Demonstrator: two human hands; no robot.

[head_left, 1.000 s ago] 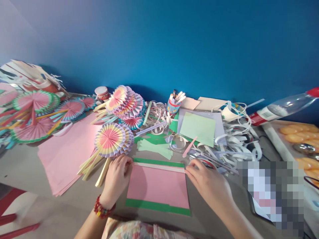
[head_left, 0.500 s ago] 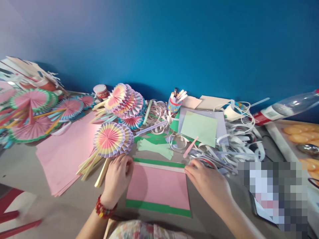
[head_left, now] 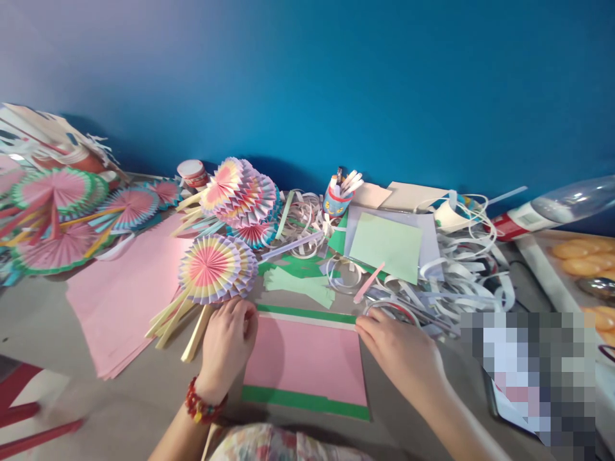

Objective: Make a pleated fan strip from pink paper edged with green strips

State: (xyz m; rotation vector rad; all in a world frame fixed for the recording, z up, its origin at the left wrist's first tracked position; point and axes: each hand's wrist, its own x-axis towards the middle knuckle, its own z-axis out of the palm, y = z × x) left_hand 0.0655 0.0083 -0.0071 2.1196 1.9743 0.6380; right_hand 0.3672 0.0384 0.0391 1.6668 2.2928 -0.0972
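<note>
A pink paper sheet (head_left: 305,362) lies on a larger green sheet (head_left: 307,403) near the table's front edge, with a pale strip along its far edge. My left hand (head_left: 225,349) rests at the sheet's far left corner, fingers curled and pinching the edge. My right hand (head_left: 401,355) pinches the far right corner. A red bead bracelet (head_left: 202,403) circles my left wrist. Just beyond my left hand lies a round pleated paper fan (head_left: 216,269) with cream stick handles.
A stack of pink sheets (head_left: 120,301) lies to the left, more pleated fans (head_left: 57,218) behind it. White paper strips (head_left: 451,275), a light green sheet (head_left: 384,246), a pen cup (head_left: 336,198) and a plastic bottle (head_left: 552,208) crowd the right. A blue wall stands behind.
Both hands stay at the pink sheet's far corners. The view has tilted slightly downward and left; nothing on the table has moved.
</note>
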